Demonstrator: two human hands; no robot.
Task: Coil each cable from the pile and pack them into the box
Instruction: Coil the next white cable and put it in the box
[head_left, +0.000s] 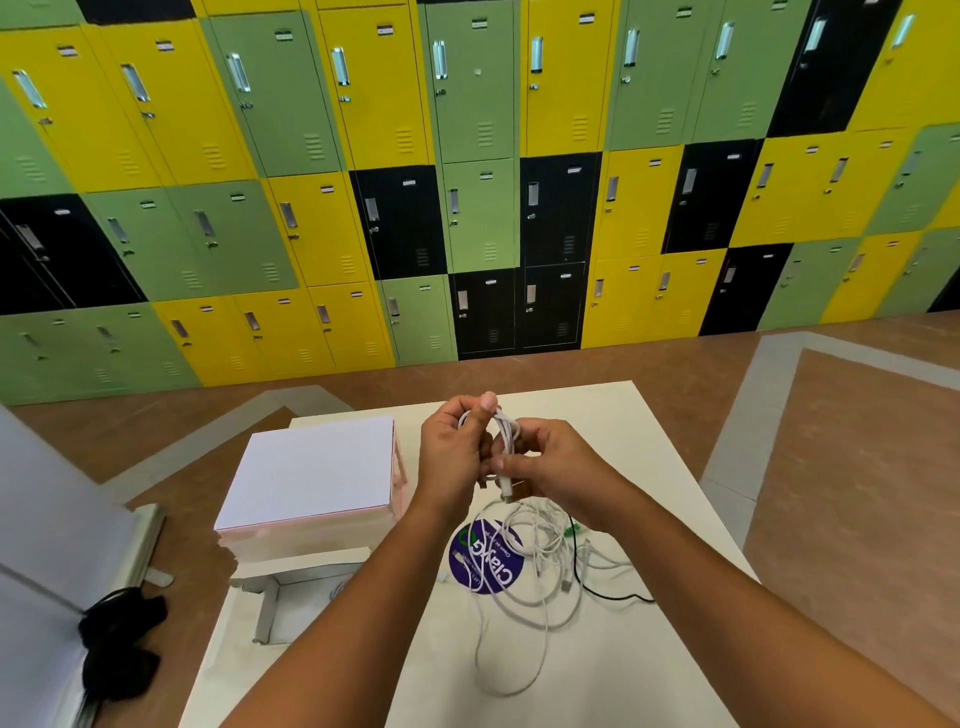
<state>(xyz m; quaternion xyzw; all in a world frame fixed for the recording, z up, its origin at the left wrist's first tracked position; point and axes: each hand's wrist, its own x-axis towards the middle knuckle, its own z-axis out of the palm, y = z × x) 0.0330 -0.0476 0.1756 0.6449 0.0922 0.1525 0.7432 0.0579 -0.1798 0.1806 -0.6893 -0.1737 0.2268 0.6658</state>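
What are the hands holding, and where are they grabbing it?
A coiled white cable. The left hand grips the loops near their top. The right hand pinches the lower part of the bundle.

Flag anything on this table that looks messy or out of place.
The cable pile is a loose tangle sprawled over the purple sticker on the table, one black cable threaded among the white ones. It suits an unfinished job: the left hand and right hand grip a looped white cable above it. Nothing looks damaged.

Cables (540, 551) smooth plastic; box (311, 467) matt cardboard; lockers (363, 104) painted metal.
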